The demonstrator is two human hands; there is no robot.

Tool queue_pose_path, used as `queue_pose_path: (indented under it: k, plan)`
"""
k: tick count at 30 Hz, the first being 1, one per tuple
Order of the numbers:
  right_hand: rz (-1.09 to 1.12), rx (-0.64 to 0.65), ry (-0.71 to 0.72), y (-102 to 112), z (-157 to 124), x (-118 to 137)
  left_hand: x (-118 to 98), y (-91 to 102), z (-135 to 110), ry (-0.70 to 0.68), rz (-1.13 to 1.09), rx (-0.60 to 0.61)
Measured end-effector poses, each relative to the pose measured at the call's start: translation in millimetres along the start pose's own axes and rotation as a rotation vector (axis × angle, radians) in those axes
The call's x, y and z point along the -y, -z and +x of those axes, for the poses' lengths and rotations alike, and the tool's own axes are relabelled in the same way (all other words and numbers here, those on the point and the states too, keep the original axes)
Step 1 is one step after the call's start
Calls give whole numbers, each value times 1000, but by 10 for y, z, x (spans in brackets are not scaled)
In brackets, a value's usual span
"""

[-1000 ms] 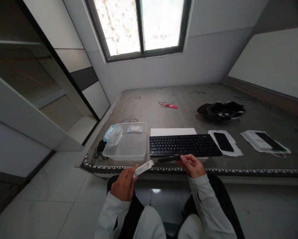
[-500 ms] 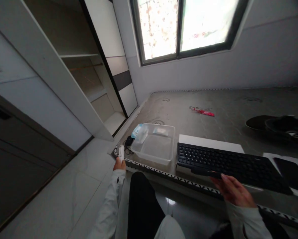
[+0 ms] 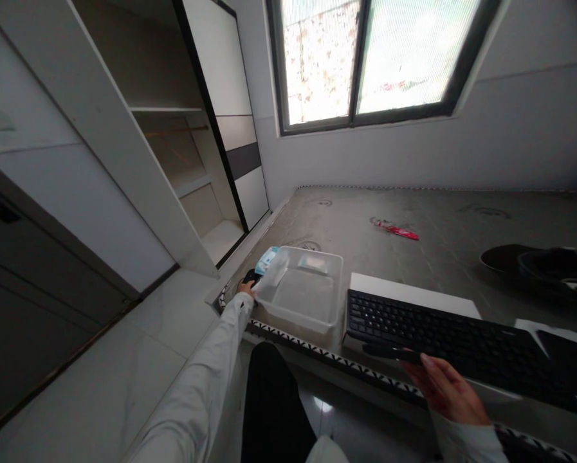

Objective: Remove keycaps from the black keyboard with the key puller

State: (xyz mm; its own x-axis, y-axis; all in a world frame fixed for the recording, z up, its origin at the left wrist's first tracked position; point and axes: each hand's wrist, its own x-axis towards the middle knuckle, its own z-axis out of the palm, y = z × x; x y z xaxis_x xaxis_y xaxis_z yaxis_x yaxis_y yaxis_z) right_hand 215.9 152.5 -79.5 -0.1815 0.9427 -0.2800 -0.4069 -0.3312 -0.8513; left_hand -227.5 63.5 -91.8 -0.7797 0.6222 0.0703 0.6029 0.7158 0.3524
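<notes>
My left hand (image 3: 246, 289) reaches to the front left corner of the platform, against the outer left side of a clear plastic box (image 3: 300, 312). A small black object (image 3: 251, 276) is at its fingertips; the fingers are too small and partly hidden to show a grip. Behind it, a blue and white packet (image 3: 267, 260) leans by the box. My right hand (image 3: 455, 389) is closed on a slim black pen-like stick (image 3: 389, 352), held level just in front of a black keyboard (image 3: 428, 328). Inside the box lies a small pale packet (image 3: 316, 263).
The keyboard rests on a white box (image 3: 413, 292). To its right a dark phone-like slab (image 3: 565, 357) lies on white paper. Farther back are a red strip (image 3: 399, 231) and a dark bulky item (image 3: 553, 267). A patterned trim (image 3: 317, 344) borders the platform's front edge.
My left hand has moved forward and right to the black object beside the box. The white object it held no longer shows. My right hand keeps its black stick; the view has shifted slightly.
</notes>
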Motion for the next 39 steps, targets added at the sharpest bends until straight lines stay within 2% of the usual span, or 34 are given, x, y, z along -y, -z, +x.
queue_pose_path:
  k: [4, 7, 10, 12, 14, 15, 17, 20, 27, 35, 39]
  plan:
    - [18, 16, -2, -18, 28, -70, 68, 155, -226, 18, -121, -65]
    - [38, 83, -12, -36, 62, -103, -79, 185, -560, -43, -248, -87]
    - [28, 142, 30, -85, 53, -95, -489, 129, -1064, -146, -424, -12]
    - [23, 189, 57, -143, -4, -72, -849, 116, -1458, -259, -798, 124]
    - [36, 203, 111, -208, -96, -42, -1197, 145, -1820, -325, -1002, 252]
    - [45, 198, 147, -237, -147, -26, -1346, 169, -1967, -335, -1058, 264]
    - [52, 189, 215, -274, -236, 9, -1568, 220, -2170, -297, -1093, 188]
    - [7, 202, 289, -258, -303, 63, -1717, 267, -2270, -221, -1122, 130]
    - [-233, 257, 460, -128, -315, 207, -1729, 319, -2295, -183, -1185, 165]
    - [-428, 383, 435, -101, -383, 234, -1631, 265, -2304, -321, -1167, 144]
    - [-574, 431, 461, -150, -394, 178, -1681, 164, -2316, -377, -1193, 197]
